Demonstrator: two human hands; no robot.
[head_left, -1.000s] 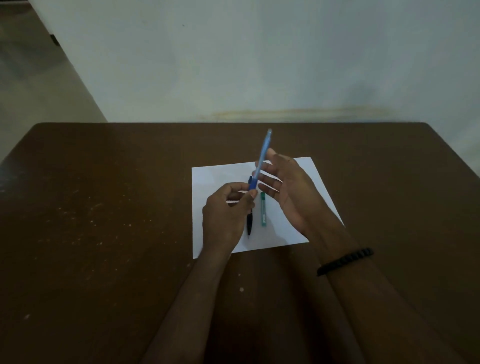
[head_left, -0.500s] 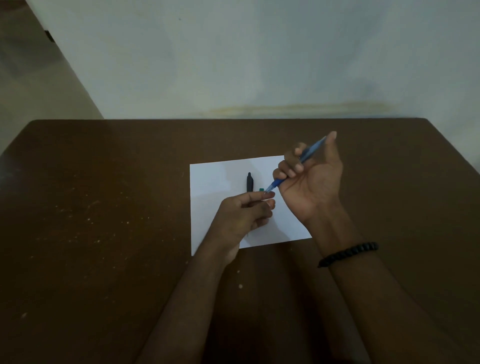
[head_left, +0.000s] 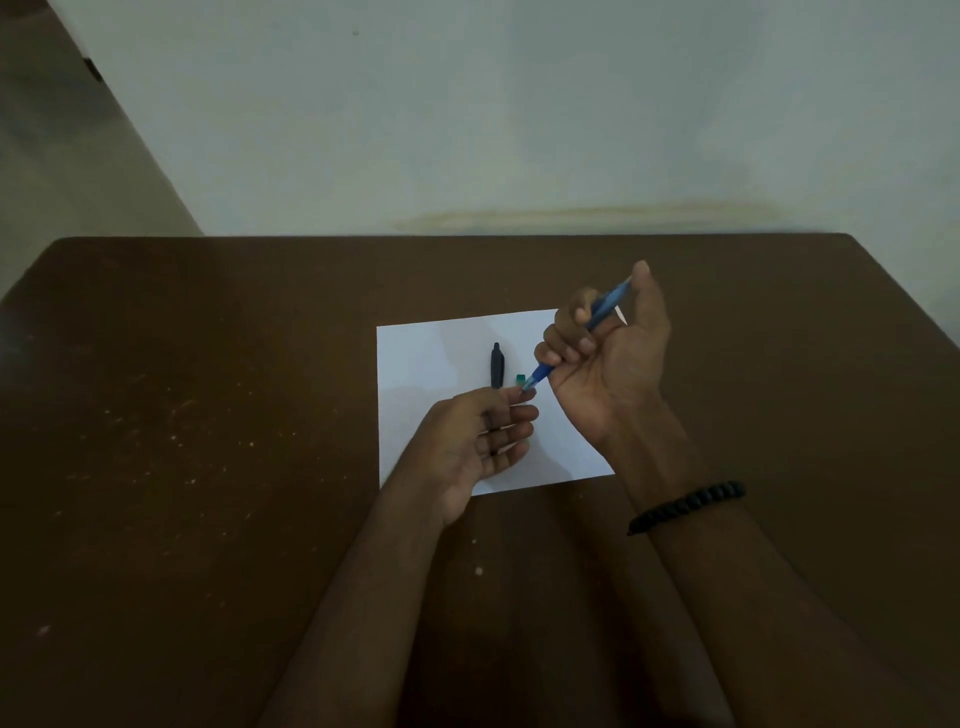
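A white sheet of paper (head_left: 431, 364) lies in the middle of the dark brown table (head_left: 208, 415). My right hand (head_left: 608, 364) grips a blue pen (head_left: 597, 314) above the paper, palm up, the pen slanting down to the left. Its tip (head_left: 530, 383) meets the index fingertip of my left hand (head_left: 478, 441), which hovers palm up with relaxed fingers. A black pen (head_left: 496, 364) lies on the paper, partly hidden under my left hand. Beside it, a small green object (head_left: 520, 378) peeks out; most of it is covered.
A pale wall (head_left: 519, 130) rises right behind the table's far edge. A strip of floor (head_left: 52, 182) shows at the far left. A black bead bracelet (head_left: 685, 506) circles my right wrist. Small pale specks dot the table's left half.
A second ago my left hand held the blue pen upright. My right hand has taken it and tilted it; my left hand let go and opened, its fingertip at the pen's tip.
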